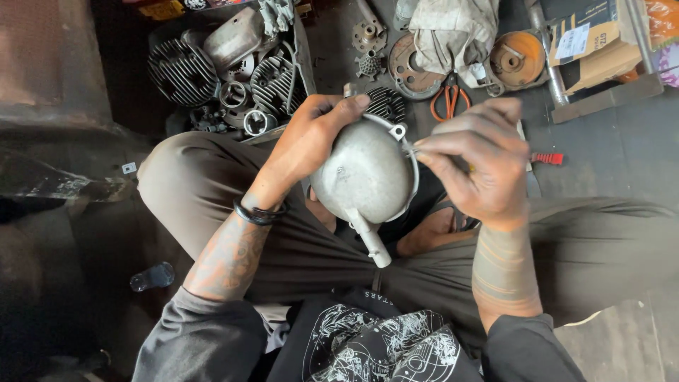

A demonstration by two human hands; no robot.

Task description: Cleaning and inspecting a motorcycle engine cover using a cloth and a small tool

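Metal housing (pixel 364 173), spout toward the person

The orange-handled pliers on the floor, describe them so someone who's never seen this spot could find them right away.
Start at the grey dome-shaped metal housing held in the person's lap. Just beyond the right hand, on the dark floor, lie the pliers, between a rusty round plate and an orange disc. Their two curved orange handles set them apart from the grey and rusty parts around them.

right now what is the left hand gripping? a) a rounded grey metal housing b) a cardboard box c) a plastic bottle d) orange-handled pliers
a: the left hand clasps the rounded grey metal housing over the lap, while the orange-handled pliers lie on the floor beyond.
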